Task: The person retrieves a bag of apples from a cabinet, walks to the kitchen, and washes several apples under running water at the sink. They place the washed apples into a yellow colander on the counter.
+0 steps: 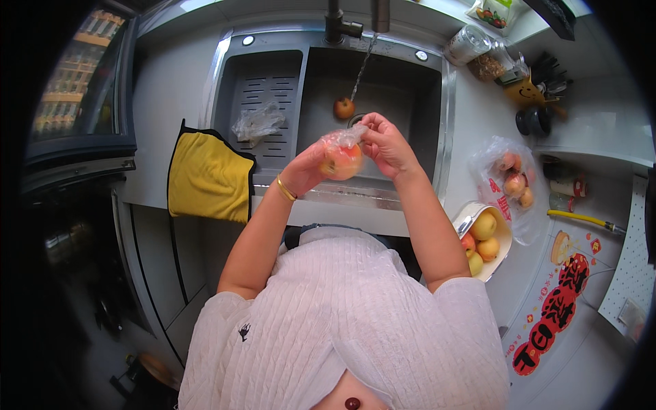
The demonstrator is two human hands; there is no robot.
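My left hand [306,166] holds a red-and-yellow apple [341,163] above the front edge of the grey sink [400,77]. Clear plastic film [351,136] is gathered at the top of that apple. Its gathered end is pinched between the fingertips of my right hand [384,146]. Below, a second apple [344,108] lies in the right basin beside the drain [355,120]. Water [363,72] runs from the faucet [380,18] close by it. Crumpled clear plastic [259,123] rests on the slotted tray [271,92] in the left basin.
A yellow cloth [210,174] with dark edging hangs over the counter on the left. On the right are a white container [501,251] of apples and a plastic bag [492,179] with more fruit. Jars [467,45] stand at the back right. An opened window [82,82] is at upper left.
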